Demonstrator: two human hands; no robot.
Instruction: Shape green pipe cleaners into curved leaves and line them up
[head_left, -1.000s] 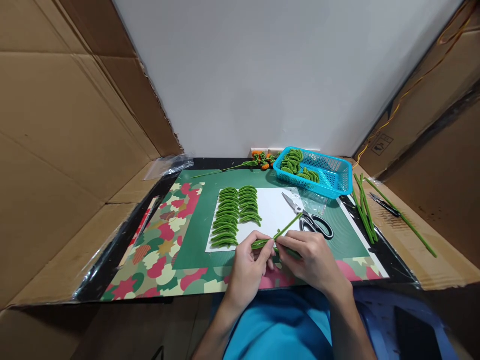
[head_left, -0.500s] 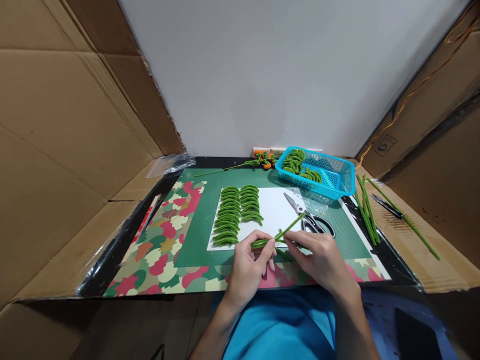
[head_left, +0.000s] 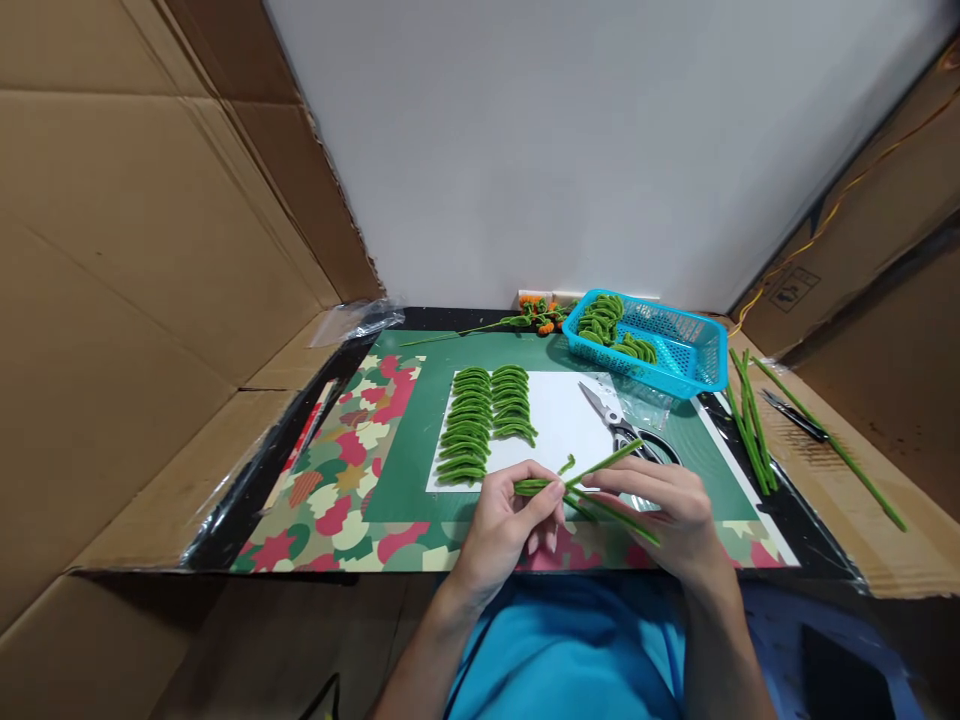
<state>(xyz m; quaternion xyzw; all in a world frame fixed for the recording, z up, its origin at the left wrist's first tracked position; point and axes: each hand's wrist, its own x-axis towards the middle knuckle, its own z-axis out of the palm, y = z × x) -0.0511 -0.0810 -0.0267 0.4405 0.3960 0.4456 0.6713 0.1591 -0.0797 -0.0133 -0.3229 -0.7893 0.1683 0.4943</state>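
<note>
My left hand (head_left: pixel 517 515) pinches a bent green pipe cleaner (head_left: pixel 611 458) between thumb and forefinger, its looped end lying along the fingers. To the right of the pinch its strands cross and spread, one slanting up, another down across my right palm. My right hand (head_left: pixel 667 505) is closed at the crossing, its fingertips on the strands and its thumb mostly hidden. Beyond my hands, two columns of curved green pipe-cleaner leaves (head_left: pixel 465 425) lie on a white sheet (head_left: pixel 555 410). Scissors (head_left: pixel 622 425) rest behind my right hand, blades partly open, handles partly covered.
A blue basket (head_left: pixel 675 383) at the back right holds more green leaves (head_left: pixel 602 318). Orange flowers (head_left: pixel 541 312) lie beside it. Green pipe cleaners (head_left: pixel 750 420) and black-handled pliers (head_left: pixel 796 415) lie at the right. Cardboard walls (head_left: pixel 135 250) flank the green mat (head_left: pixel 405 430).
The strands right of the pinch have spread apart, one now showing across my right palm. My right hand has shifted slightly right. The whole view has shifted a little.
</note>
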